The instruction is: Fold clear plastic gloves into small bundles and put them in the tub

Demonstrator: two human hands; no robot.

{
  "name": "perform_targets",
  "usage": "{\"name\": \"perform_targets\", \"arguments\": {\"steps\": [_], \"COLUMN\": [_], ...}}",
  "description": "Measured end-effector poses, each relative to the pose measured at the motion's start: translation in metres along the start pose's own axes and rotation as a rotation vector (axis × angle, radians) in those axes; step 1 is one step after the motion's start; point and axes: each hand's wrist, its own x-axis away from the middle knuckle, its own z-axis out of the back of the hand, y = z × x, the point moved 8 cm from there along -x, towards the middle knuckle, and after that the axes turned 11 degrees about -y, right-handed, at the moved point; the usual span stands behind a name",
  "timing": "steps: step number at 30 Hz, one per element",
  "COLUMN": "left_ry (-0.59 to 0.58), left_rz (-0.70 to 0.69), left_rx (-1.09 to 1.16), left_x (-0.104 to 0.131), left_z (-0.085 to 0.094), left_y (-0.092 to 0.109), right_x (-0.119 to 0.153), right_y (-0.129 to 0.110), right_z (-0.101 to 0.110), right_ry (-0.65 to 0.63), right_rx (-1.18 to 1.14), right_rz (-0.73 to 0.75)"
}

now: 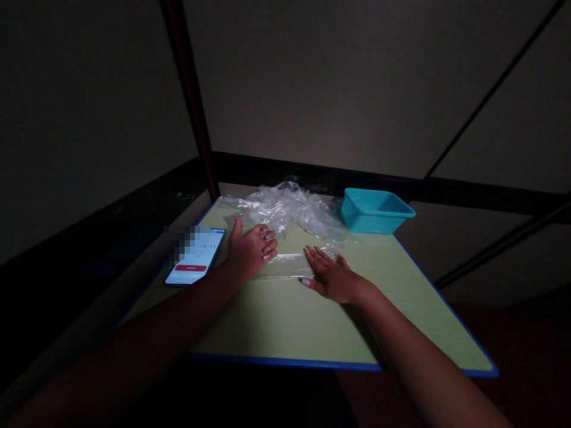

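Plastic bag, clear and laid flat, is on the worktop between the person's two hands, its long side running from left to right. The left hand is at the bag's left end, thumb raised and well apart from the loosely bent fingers; its grip is open. Whether those fingers touch the plastic is hard to tell. The right hand rests palm down at the bag's right end with its fingers stretched out, and its grip is open too, nothing clasped in it.

Just beyond the hands, a crumpled pile of clear plastic spreads across the far part of the worktop. To the right of that pile, at the far right corner, stands an upright turquoise tub; what lies inside it cannot be made out. A phone with a lit screen lies near the left edge, beside the left hand and forearm. The worktop is pale yellow-green with a blue rim, and a dim wall rises behind it.
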Motion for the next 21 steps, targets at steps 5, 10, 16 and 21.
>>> {"name": "perform_targets", "arguments": {"steps": [5, 10, 16, 21], "left_ry": [0.002, 0.016, 0.060, 0.121], "left_rz": [0.004, 0.020, 0.071, 0.040], "left_rx": [-0.017, -0.039, -0.109, -0.211], "left_x": [0.000, 0.001, 0.002, 0.006], "left_z": [-0.002, -0.003, -0.001, -0.005], "left_y": [0.000, 0.001, 0.000, 0.001], "right_x": [0.000, 0.001, 0.006, 0.011], "right_y": [0.000, -0.002, 0.003, 0.012], "right_z": [0.000, 0.002, 0.008, 0.012], "right_ry": [-0.003, -0.009, 0.011, 0.058], "right_rx": [-0.005, -0.019, -0.074, -0.100], "right_rz": [0.004, 0.005, 0.007, -0.005]}}
